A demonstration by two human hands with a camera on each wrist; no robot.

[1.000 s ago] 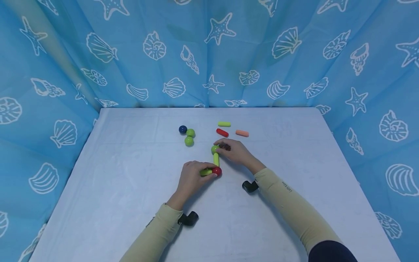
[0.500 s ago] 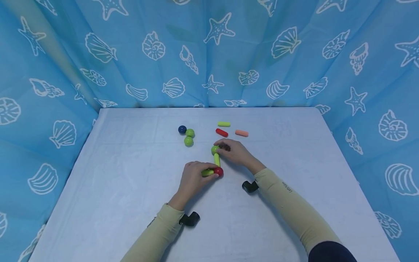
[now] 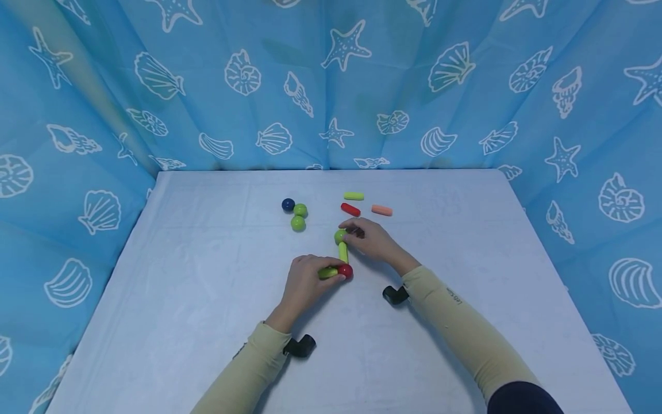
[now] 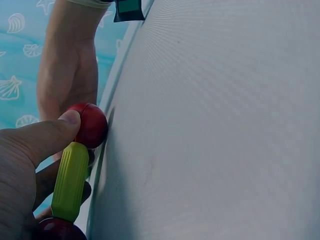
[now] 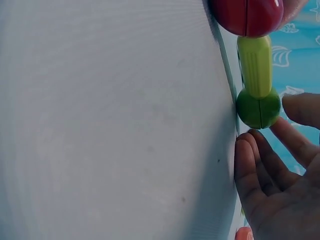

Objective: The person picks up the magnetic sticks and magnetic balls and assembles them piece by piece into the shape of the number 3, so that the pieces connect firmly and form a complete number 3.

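A joined toy piece lies on the table between the hands. My left hand (image 3: 307,282) pinches its red ball (image 3: 345,271), thumb on the near side. From that ball a yellow-green stick (image 3: 327,273) runs back under the left hand, ending at a dark red ball (image 4: 59,229) in the left wrist view. Another yellow-green stick (image 3: 343,252) leads away from the red ball to a green ball (image 3: 339,236). My right hand (image 3: 371,238) holds this green ball between thumb and index finger; the other fingers curve beside it in the right wrist view.
Beyond the hands lie a navy ball (image 3: 288,204) and two green balls (image 3: 298,223), grouped at left. Further right are a yellow-green stick (image 3: 354,196), a red stick (image 3: 350,210) and an orange stick (image 3: 382,210). A blue shell-print curtain (image 3: 331,86) borders the white table (image 3: 207,299).
My left hand and the red ball have shifted slightly right, and the stick toward the green ball now slants a little. The right hand has barely moved; the loose pieces stay put.
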